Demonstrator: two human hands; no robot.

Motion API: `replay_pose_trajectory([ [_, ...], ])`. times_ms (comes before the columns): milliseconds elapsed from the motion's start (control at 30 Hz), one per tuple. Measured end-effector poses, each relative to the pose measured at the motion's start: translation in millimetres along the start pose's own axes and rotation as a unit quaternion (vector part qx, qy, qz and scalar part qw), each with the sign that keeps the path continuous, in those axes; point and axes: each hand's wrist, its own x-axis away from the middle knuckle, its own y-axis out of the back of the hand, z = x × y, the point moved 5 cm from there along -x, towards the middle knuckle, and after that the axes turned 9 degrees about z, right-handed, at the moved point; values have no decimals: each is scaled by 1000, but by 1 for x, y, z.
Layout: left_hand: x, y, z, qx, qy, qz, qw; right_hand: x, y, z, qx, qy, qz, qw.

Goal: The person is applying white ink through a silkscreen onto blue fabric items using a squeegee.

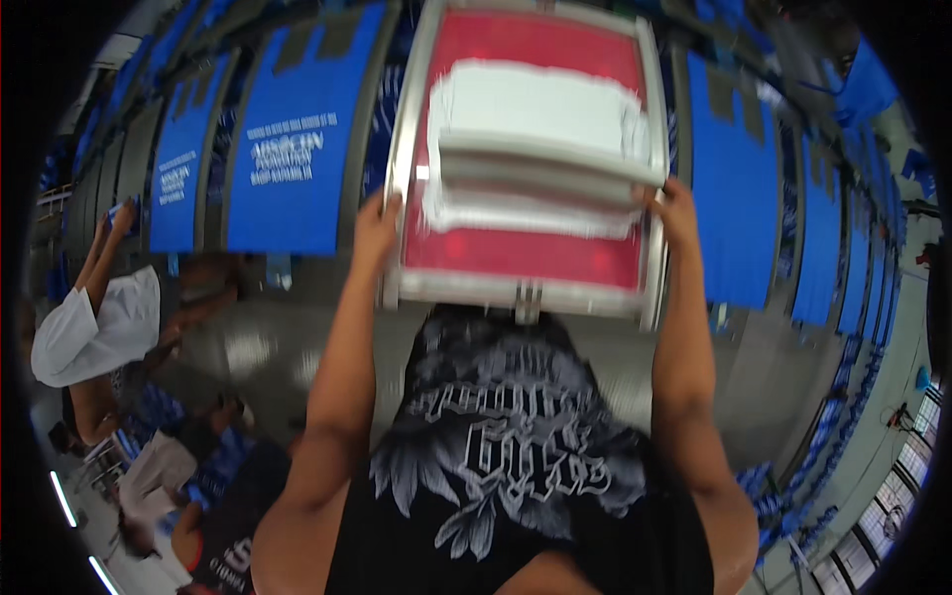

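Observation:
In front of me is a silk-screen frame (pixel 394 198) with pale metal sides and red mesh (pixel 535 260). A broad patch of white ink (pixel 540 94) covers the middle of the mesh. Across that ink lies a long squeegee (pixel 535 164), slightly blurred. My left hand (pixel 378 224) grips the frame's left side, its fingers curled over the rail. On the opposite rail, my right hand (pixel 674 212) is closed around the frame, with its fingertips close to the squeegee's right end; whether they touch it I cannot tell.
Blue printed fabric pieces (pixel 297 149) lie in a row on the left, and more blue pieces (pixel 729 188) on the right. A co-worker in a white top (pixel 99 322) reaches toward the table at far left. Other people (pixel 213 496) are at lower left.

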Motion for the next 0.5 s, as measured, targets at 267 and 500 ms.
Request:
replay_pose_trajectory([
  [267, -25, 3, 26, 96, 10, -18, 995, -10, -29, -6, -98, 27, 44, 994],
  [500, -18, -4, 28, 82, 3, 7, 997, -5, -27, -16, -116, 9, 37, 993],
])
